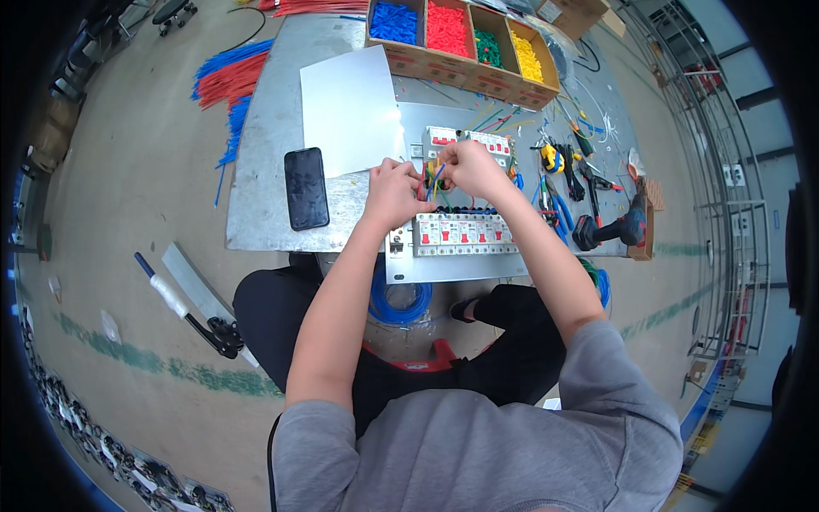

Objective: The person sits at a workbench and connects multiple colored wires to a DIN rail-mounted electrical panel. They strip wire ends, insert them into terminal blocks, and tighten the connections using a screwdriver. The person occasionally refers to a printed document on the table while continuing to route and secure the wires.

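A pale metal panel (401, 270) lies at the table's front edge, carrying a near row of white circuit breakers with red levers (461, 233) and a far row of breakers (442, 137). Between the rows, thin coloured wires (432, 183) rise in a small bunch. My left hand (395, 194) is at their left, its fingers closed round some of them. From the right my right hand (473, 172) pinches the same bunch, fingertips together. Which wire each hand grips is partly hidden by the fingers.
A phone (307, 189) and a white sheet (348, 111) lie to the left. Behind stands a divided cardboard box (465, 71) of small coloured pieces. Pliers (560, 205) and a power drill (618, 226) are at right. A blue wire coil (401, 314) is below the panel.
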Demonstrator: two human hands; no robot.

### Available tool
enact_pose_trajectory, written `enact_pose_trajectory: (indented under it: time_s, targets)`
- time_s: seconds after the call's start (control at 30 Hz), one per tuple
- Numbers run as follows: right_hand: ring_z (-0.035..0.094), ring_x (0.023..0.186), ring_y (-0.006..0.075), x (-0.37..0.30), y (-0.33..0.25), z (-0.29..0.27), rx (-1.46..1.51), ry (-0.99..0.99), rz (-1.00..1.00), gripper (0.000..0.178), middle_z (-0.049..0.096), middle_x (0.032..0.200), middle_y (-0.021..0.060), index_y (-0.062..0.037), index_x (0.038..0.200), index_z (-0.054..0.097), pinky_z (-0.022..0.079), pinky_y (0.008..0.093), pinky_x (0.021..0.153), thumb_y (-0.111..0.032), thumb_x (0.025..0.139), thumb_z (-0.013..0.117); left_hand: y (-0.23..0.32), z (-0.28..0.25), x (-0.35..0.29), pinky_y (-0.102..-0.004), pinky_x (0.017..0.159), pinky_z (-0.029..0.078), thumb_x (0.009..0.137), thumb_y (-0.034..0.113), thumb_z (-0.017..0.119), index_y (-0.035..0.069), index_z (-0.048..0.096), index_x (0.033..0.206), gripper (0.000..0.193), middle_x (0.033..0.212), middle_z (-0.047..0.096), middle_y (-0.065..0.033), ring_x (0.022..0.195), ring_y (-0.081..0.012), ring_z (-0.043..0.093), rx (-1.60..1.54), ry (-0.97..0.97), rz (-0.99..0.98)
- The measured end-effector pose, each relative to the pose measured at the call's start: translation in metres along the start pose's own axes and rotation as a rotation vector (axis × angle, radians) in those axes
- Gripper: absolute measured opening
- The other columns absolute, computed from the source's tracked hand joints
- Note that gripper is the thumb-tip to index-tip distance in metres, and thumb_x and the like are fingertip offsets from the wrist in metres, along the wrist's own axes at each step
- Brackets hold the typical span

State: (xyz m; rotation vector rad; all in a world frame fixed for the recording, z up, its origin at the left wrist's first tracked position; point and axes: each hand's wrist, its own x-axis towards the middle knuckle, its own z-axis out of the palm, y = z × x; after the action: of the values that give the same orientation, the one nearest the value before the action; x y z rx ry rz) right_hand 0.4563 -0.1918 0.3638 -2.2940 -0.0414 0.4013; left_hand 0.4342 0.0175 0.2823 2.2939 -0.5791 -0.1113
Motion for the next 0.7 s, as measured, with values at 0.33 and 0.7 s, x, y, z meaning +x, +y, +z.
enact_pose_trajectory:
  time_s: [0.33,0.7]
  targets:
    - [0.079,0.066,0.0261,-0.020,-0.025,-0.001,-0.297,-0.185,0.182,0.027,0.080,0.079,0.0175,0.0032,0.109,0.086,0.064,0.0418,0.075,-0.019,0.097,0.079,-0.007,0.007,0.003,-0.0453,0.116,0.035,0.067,0.042,0.103,0.012,0.083,0.078,0.038,0.115,0.071,0.0033,0.127,-0.0253,0.052,0.001,0.000,-0.046]
    - [0.075,0.059,0.0225,-0.042,-0.009,-0.001,-0.226,-0.121,0.176,0.014,0.077,0.077,0.0131,0.0025,0.087,0.077,0.059,0.0401,0.062,-0.008,0.096,0.080,-0.001,0.005,0.002,-0.0456,0.121,0.032,0.066,0.040,0.105,0.012,0.082,0.077,0.038,0.118,0.072,0.0029,0.129,-0.0259,0.051,-0.027,0.014,-0.051]
